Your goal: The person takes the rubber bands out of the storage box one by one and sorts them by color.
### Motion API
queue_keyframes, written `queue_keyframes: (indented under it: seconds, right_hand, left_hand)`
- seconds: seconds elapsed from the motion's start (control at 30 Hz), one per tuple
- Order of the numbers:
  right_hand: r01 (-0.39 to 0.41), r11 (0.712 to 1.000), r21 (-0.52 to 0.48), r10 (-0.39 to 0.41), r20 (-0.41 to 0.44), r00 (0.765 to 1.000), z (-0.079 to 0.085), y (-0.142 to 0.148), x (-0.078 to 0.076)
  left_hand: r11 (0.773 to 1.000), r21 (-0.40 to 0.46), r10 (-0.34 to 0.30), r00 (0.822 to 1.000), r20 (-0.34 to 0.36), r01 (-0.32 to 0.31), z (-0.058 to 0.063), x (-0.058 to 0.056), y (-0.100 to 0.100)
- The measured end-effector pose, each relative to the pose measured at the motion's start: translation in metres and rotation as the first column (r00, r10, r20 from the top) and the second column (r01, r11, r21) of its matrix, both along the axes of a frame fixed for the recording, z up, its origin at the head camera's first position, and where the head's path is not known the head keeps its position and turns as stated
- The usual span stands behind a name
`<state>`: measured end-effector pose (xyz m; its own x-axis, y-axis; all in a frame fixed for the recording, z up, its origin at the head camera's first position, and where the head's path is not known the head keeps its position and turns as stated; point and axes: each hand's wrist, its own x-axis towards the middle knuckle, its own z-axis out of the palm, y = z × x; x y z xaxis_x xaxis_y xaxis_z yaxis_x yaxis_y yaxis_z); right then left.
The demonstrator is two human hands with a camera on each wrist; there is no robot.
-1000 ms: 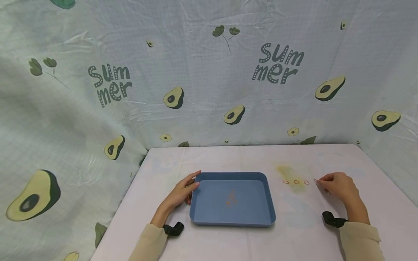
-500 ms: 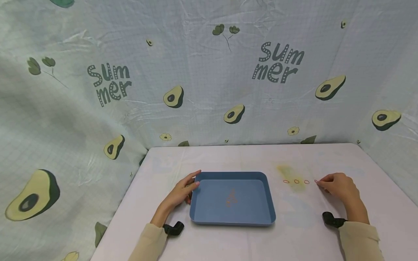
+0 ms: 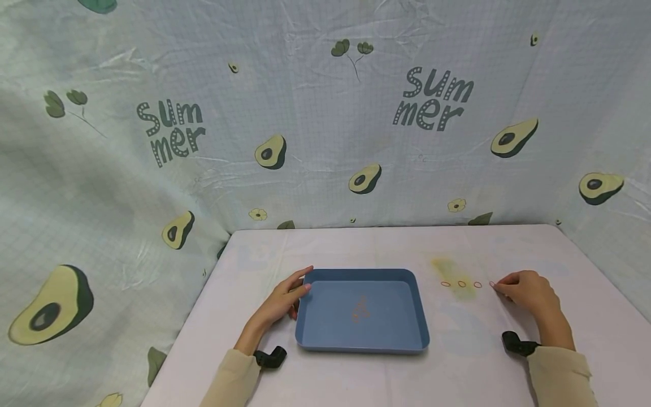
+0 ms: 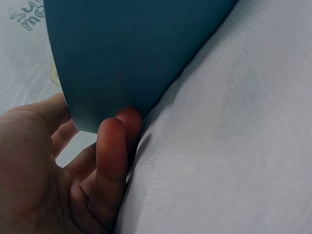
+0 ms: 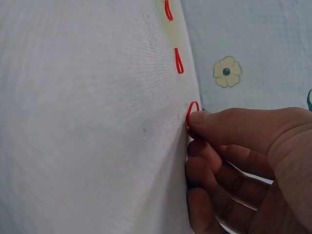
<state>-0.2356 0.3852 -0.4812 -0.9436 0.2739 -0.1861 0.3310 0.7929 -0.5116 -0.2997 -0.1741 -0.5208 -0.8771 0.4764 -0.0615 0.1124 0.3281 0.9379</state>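
Observation:
In the head view, a blue rectangular tray (image 3: 391,333) lies on the table. My left hand (image 3: 277,301) grips its left side, thumb over the rim and other fingers against the outer wall; the left wrist view shows fingertips (image 4: 111,141) on the tray's outer wall (image 4: 126,58). Over at the right, my right hand (image 3: 529,291) pinches a small red rubber band (image 5: 188,113) between thumb and index finger, close to the cloth. To its left, three similar red bands (image 3: 461,281) lie in a row. Small orange loops (image 3: 361,312) lie in the tray, too faint to separate.
A pale cloth covers the table (image 3: 335,379), with a yellowish stain (image 3: 445,265) around the row of bands. Behind and to the left hangs a curtain (image 3: 315,113) printed with avocados and lettering. Black wrist cameras (image 3: 272,357) sit on both wrists.

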Motion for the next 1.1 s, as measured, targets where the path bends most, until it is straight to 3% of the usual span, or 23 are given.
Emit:
queue_keyframes:
  seconds: [0.53,1.1]
  right_hand:
    - [-0.015,1.0,-0.006,0.015,-0.007,1.0,-0.002,0.002,-0.001]
    - [-0.015,1.0,0.006,0.015,-0.026,1.0,0.013,-0.004,0.0]
  left_hand:
    - [1.0,-0.011,0.026,1.0,0.001,-0.026,0.001,0.002,0.0]
    - [1.0,0.008,0.011,1.0,0.006,-0.011,0.004,0.003,0.001]
